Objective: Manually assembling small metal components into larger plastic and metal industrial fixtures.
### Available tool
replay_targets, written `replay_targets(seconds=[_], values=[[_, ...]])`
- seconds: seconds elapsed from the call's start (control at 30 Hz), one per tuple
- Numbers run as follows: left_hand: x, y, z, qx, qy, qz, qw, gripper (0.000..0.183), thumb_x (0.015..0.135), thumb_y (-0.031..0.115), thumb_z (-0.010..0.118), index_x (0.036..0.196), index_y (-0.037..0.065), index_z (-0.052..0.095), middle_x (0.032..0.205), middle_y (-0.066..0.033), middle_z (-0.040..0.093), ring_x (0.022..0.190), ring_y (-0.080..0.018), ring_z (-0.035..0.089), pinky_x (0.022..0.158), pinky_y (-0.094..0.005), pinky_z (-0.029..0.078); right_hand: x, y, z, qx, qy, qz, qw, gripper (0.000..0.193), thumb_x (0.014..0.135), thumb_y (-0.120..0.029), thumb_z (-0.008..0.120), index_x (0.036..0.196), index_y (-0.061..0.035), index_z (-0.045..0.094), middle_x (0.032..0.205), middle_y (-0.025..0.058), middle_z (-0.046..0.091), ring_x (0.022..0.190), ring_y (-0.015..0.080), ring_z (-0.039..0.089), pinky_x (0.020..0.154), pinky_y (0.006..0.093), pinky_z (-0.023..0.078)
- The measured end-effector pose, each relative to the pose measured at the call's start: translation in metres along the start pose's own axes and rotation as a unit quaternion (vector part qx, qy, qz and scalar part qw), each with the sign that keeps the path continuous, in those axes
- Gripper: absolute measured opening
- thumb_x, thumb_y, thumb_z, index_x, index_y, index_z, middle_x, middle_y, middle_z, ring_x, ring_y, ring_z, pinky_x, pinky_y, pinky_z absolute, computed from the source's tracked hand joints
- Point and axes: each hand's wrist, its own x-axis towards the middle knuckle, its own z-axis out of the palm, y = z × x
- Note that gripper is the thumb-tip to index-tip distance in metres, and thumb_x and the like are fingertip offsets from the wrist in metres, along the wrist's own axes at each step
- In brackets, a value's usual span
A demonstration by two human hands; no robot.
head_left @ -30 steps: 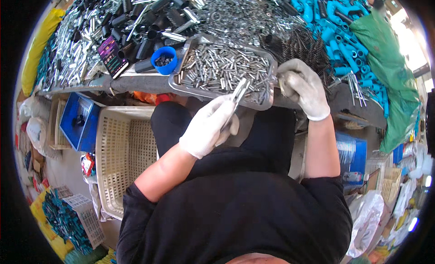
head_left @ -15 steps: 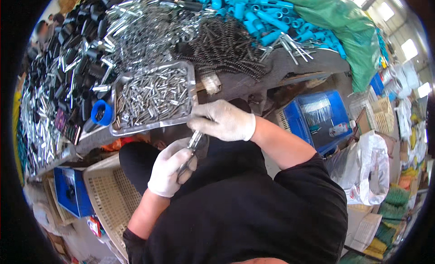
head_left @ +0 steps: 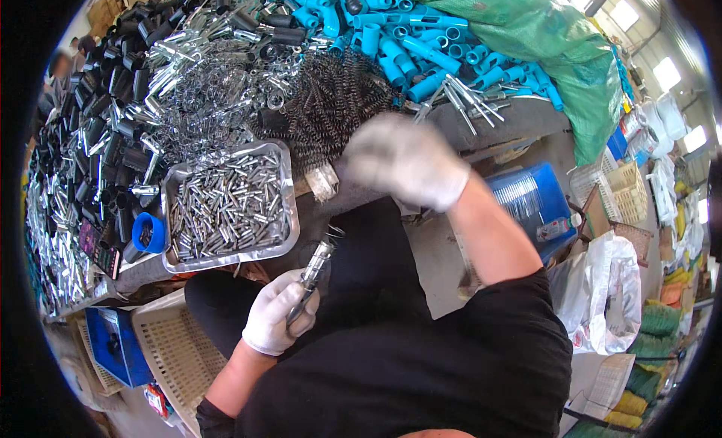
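Note:
My left hand (head_left: pixel 280 311), in a white glove, is closed around a slim metal part (head_left: pixel 319 259). The part stands tilted, with a shiny cylindrical upper end, a thin wire loop at its tip and a dark curved piece below in my fingers. My right hand (head_left: pixel 406 161), also gloved, is smeared by motion near the bench edge, just in front of a heap of dark coil springs (head_left: pixel 331 99). Whether it holds anything does not show. A metal tray (head_left: pixel 292 220) full of short metal pins lies on the bench, left of my right hand.
Black tubes (head_left: pixel 124 92), tangled wire parts (head_left: pixel 218 92) and turquoise plastic pieces (head_left: pixel 421 47) are heaped along the bench. A small blue cup (head_left: pixel 149 232) stands beside the tray. Crates flank me: a cream basket (head_left: pixel 177 340) left, a blue bin (head_left: pixel 545 186) right, near a white sack (head_left: pixel 605 295).
My right hand has left the metal part and swung up and right toward the springs. My left hand still grips the part, its upper end now uncovered. The view has shifted slightly.

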Motion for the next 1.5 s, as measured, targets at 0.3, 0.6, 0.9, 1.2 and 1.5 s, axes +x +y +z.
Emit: replay_targets(seconds=[0.3,0.6,0.9,1.2,1.5], values=[[0.013,0.003,-0.001,-0.006,0.004,-0.004,1.000,0.047,0.093,0.038,0.056,0.115,-0.003,0.051,0.071,-0.0061,0.054,0.045,-0.0110,0.042,0.042,-0.0233,0.033,0.061,0.191,-0.056,-0.477,0.049,0.282,0.831,0.025,0.090,-0.018,0.047,0.104,-0.0111,0.066,0.108,0.0117,0.067,0.103,0.0297,0.064,0.085,0.0470,0.049],[0.007,0.001,-0.012,-0.033,0.047,0.012,0.998,0.047,0.091,0.039,0.057,0.111,-0.004,0.053,0.073,-0.0082,0.058,0.044,-0.0118,0.046,0.038,-0.0231,0.034,0.039,0.066,-0.063,0.089,0.169,0.210,0.959,0.042,0.082,-0.022,0.067,0.121,-0.0072,0.061,0.095,0.0072,0.065,0.074,0.0131,0.064,0.064,0.0291,0.051],[-0.020,-0.014,-0.023,-0.040,0.007,0.026,0.999,0.040,0.093,0.034,0.058,0.113,0.000,0.053,0.078,-0.0059,0.059,0.043,-0.0045,0.035,0.039,-0.0198,0.024,-0.005,-0.020,-0.005,0.256,-0.165,0.169,0.937,0.023,0.075,-0.013,0.075,0.094,-0.0018,0.071,0.085,0.0026,0.067,0.077,0.0092,0.060,0.068,0.0237,0.047],[-0.055,-0.028,-0.025,-0.016,0.038,0.022,0.999,0.049,0.096,0.037,0.054,0.128,0.001,0.051,0.076,-0.0006,0.057,0.044,-0.0016,0.034,0.039,-0.0189,0.024,0.007,-0.094,0.052,0.240,-0.307,0.156,0.908,0.018,0.075,-0.016,0.072,0.084,-0.0005,0.071,0.081,0.0049,0.068,0.077,0.0122,0.061,0.072,0.0284,0.048],[-0.065,-0.030,-0.039,0.091,0.070,0.026,0.993,0.051,0.098,0.043,0.049,0.130,0.003,0.056,0.074,0.0015,0.058,0.043,-0.0029,0.035,0.040,-0.0189,0.025,0.006,-0.104,0.073,0.199,-0.338,0.183,0.902,0.020,0.082,-0.023,0.071,0.082,-0.0033,0.071,0.072,0.0028,0.064,0.071,0.0095,0.058,0.067,0.0260,0.046]])
